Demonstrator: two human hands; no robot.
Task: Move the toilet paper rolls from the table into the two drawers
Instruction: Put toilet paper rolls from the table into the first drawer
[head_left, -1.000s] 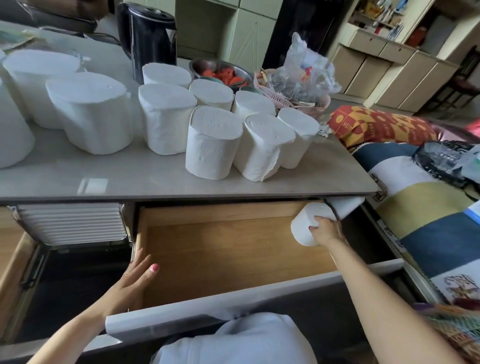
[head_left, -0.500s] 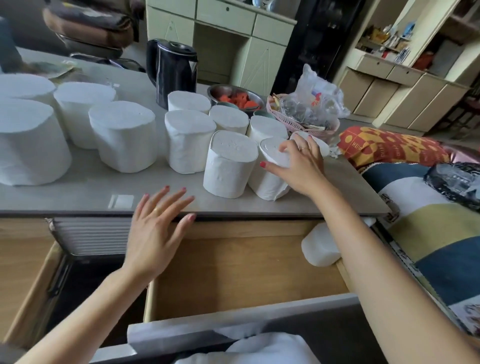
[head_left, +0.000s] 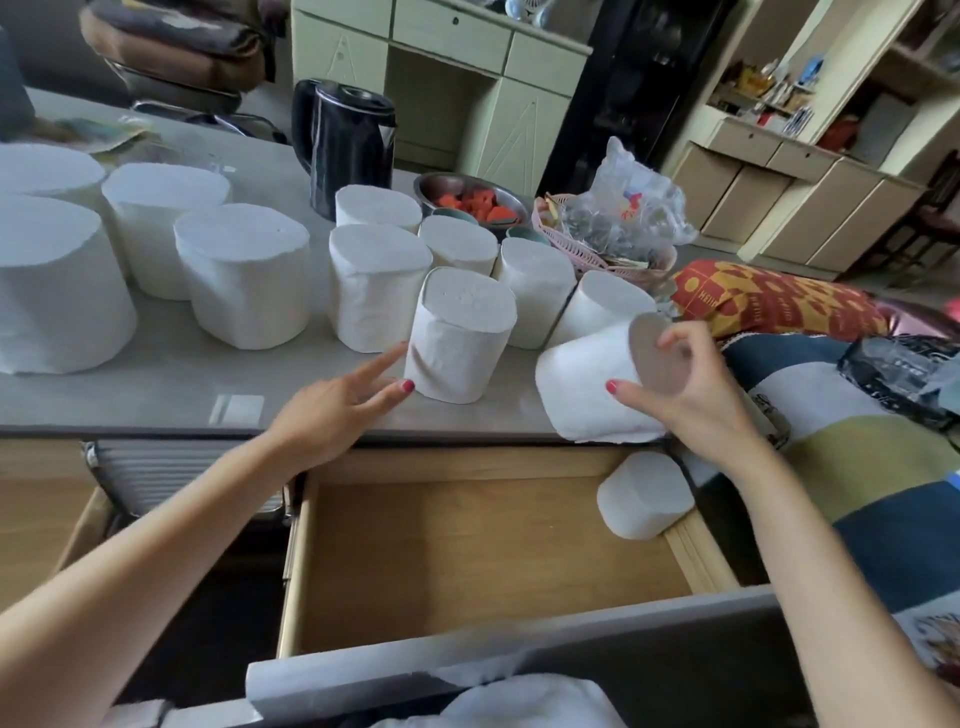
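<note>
Several white toilet paper rolls stand on the grey table (head_left: 171, 384). My right hand (head_left: 691, 384) grips one tilted roll (head_left: 587, 389) at the table's front right edge, above the open right drawer (head_left: 467, 551). One roll (head_left: 644, 493) lies in that drawer's far right corner. My left hand (head_left: 337, 410) is spread open, its fingertips touching the base of an upright roll (head_left: 457, 338). The left drawer (head_left: 36, 519) is open at the left edge, its inside mostly out of view.
A black kettle (head_left: 343, 140), a steel bowl of red pieces (head_left: 467, 197) and a pink basket with a plastic bag (head_left: 608, 234) sit behind the rolls. A patterned cushion and striped bedding (head_left: 857, 457) lie to the right. The drawer's white front (head_left: 519, 670) is near my body.
My right hand left one roll in the drawer, rose to the table and tipped another roll off its edge. My left hand moved from the drawer side up to an upright roll.
</note>
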